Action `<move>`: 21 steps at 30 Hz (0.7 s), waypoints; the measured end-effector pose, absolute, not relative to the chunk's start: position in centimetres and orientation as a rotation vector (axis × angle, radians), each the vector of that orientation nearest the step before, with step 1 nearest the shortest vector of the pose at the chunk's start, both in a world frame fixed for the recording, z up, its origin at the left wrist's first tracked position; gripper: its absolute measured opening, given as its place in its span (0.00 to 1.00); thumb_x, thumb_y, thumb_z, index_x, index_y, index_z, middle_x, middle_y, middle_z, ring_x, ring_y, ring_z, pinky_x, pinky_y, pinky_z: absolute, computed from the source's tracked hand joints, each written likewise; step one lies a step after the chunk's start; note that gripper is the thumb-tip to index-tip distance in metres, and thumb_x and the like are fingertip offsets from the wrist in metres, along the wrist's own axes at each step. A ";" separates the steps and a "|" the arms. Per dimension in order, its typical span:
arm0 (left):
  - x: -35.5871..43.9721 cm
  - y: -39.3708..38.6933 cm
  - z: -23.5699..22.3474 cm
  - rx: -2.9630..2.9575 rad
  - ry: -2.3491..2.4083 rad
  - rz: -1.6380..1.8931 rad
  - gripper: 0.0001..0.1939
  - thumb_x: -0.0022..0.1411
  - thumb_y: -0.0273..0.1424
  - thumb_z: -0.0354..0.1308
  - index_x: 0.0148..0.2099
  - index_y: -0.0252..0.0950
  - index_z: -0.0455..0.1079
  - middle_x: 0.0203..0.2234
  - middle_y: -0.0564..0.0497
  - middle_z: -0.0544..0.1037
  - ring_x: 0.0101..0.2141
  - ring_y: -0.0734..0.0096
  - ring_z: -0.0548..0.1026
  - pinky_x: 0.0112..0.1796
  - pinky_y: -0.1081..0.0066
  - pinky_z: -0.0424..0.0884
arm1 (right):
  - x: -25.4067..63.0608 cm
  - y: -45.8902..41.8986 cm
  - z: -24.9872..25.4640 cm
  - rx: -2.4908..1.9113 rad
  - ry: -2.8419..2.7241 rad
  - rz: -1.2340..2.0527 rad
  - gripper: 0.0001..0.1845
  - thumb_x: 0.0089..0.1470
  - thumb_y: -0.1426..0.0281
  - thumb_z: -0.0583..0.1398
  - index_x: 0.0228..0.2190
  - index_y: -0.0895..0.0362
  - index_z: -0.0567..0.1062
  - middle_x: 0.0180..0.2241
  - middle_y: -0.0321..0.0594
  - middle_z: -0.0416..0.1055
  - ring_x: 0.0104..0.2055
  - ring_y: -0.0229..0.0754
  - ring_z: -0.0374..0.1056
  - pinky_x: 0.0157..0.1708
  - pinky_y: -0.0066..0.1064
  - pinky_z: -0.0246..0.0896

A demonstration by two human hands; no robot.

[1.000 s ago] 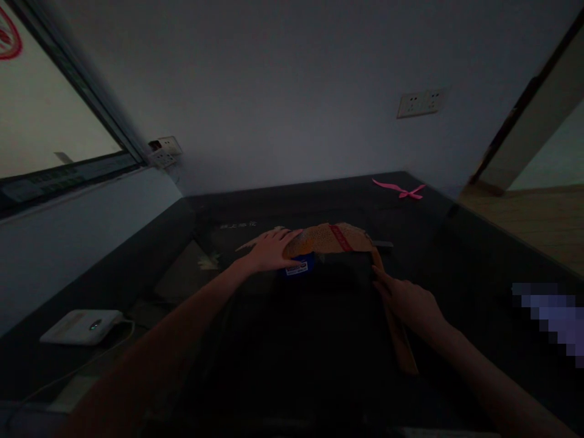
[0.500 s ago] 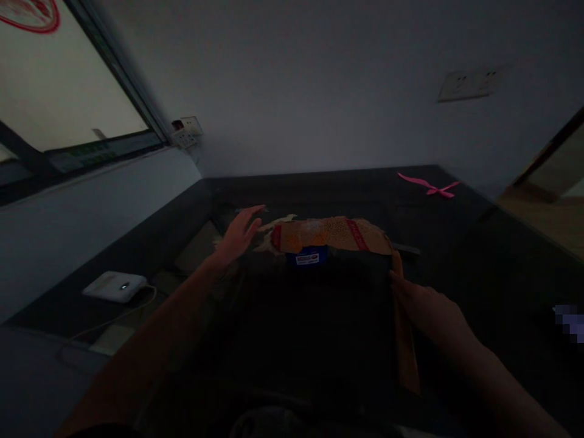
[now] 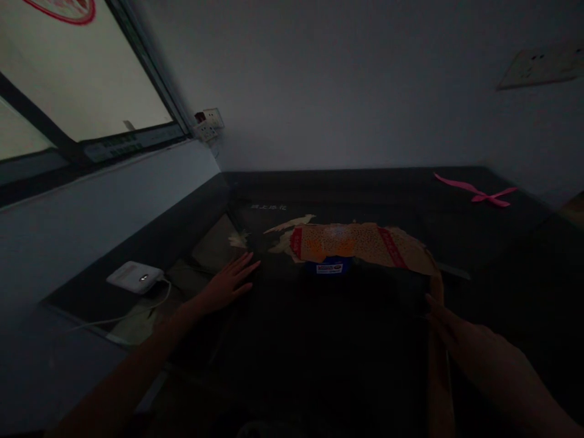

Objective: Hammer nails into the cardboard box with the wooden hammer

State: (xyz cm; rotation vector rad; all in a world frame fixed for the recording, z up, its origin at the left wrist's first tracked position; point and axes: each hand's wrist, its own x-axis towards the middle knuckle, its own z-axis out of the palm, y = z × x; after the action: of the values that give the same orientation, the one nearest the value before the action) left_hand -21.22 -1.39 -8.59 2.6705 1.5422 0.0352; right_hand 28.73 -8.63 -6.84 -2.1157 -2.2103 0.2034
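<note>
On the black table (image 3: 342, 353) I see the torn cardboard strip (image 3: 360, 241). My right hand (image 3: 479, 344), half-curled, touches it, grip unclear; my left hand (image 3: 228, 283), spread, holds nothing. One-sided pulling could shift the blue box (image 3: 329, 267) beneath its edge.

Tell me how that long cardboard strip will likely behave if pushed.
The cardboard strip may fold, since it bends near its right end. Its ragged left end could tear further. A push might nudge the blue box at its near edge.
</note>
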 end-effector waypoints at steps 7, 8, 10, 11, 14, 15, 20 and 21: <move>-16.4 -3.1 -7.5 2.761 1.222 -0.032 0.29 0.68 0.35 0.42 0.68 0.46 0.37 0.67 0.49 0.38 0.65 0.59 0.42 0.61 0.53 0.45 | 27.9 -8.7 -5.6 -2.355 -2.263 0.365 0.26 0.64 0.68 0.42 0.59 0.58 0.61 0.32 0.49 0.81 0.32 0.56 0.77 0.26 0.44 0.72; -15.8 -3.5 -7.2 2.769 1.172 -0.043 0.30 0.68 0.34 0.43 0.68 0.46 0.37 0.67 0.49 0.38 0.65 0.59 0.42 0.61 0.53 0.45 | 27.9 -8.7 -5.6 -2.365 -2.272 0.352 0.26 0.64 0.68 0.42 0.60 0.58 0.60 0.32 0.49 0.81 0.31 0.56 0.77 0.26 0.44 0.71; -14.3 -4.2 -6.6 2.788 1.048 -0.069 0.31 0.67 0.32 0.45 0.68 0.45 0.37 0.67 0.49 0.39 0.64 0.58 0.43 0.61 0.52 0.45 | 27.9 -8.7 -5.7 -2.365 -2.305 0.343 0.26 0.63 0.69 0.42 0.61 0.58 0.58 0.32 0.49 0.81 0.31 0.55 0.77 0.26 0.43 0.71; -13.4 -4.6 -6.3 2.796 0.976 -0.080 0.32 0.66 0.32 0.46 0.68 0.45 0.38 0.66 0.48 0.40 0.64 0.57 0.44 0.61 0.52 0.45 | 27.9 -8.7 -5.8 -2.362 -2.320 0.333 0.26 0.63 0.70 0.43 0.61 0.58 0.58 0.32 0.49 0.81 0.31 0.55 0.77 0.26 0.43 0.71; -10.4 -5.3 -5.6 2.799 0.769 -0.085 0.34 0.64 0.32 0.49 0.68 0.44 0.40 0.66 0.46 0.41 0.64 0.56 0.45 0.61 0.51 0.46 | 27.8 -8.6 -5.8 -2.353 -2.349 0.300 0.26 0.62 0.73 0.44 0.61 0.59 0.58 0.32 0.49 0.81 0.31 0.55 0.77 0.26 0.43 0.71; -9.3 -5.4 -5.4 2.799 0.709 -0.070 0.34 0.63 0.31 0.50 0.68 0.44 0.41 0.66 0.46 0.41 0.64 0.56 0.45 0.61 0.51 0.45 | 27.8 -8.6 -5.8 -2.346 -2.350 0.294 0.26 0.62 0.73 0.44 0.60 0.59 0.59 0.32 0.49 0.81 0.31 0.55 0.77 0.26 0.43 0.71; -3.5 -4.7 -5.5 2.781 0.538 -0.017 0.32 0.63 0.35 0.49 0.67 0.44 0.44 0.66 0.47 0.39 0.64 0.58 0.43 0.61 0.53 0.43 | 27.8 -8.6 -5.8 -2.327 -2.248 0.331 0.24 0.62 0.70 0.45 0.58 0.57 0.63 0.30 0.48 0.81 0.30 0.55 0.78 0.24 0.41 0.71; -2.5 -4.5 -5.6 2.782 0.526 0.014 0.31 0.64 0.36 0.48 0.67 0.44 0.44 0.66 0.48 0.39 0.65 0.59 0.42 0.62 0.54 0.42 | 27.8 -8.6 -5.7 -2.322 -2.239 0.336 0.24 0.62 0.70 0.45 0.58 0.56 0.63 0.31 0.48 0.81 0.30 0.54 0.78 0.24 0.40 0.71</move>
State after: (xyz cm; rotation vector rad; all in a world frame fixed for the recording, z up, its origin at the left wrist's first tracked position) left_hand -2.54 -4.52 -5.61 2.7815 0.5260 0.0141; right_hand 27.81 -8.64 -5.74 -2.3221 -2.2385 0.3364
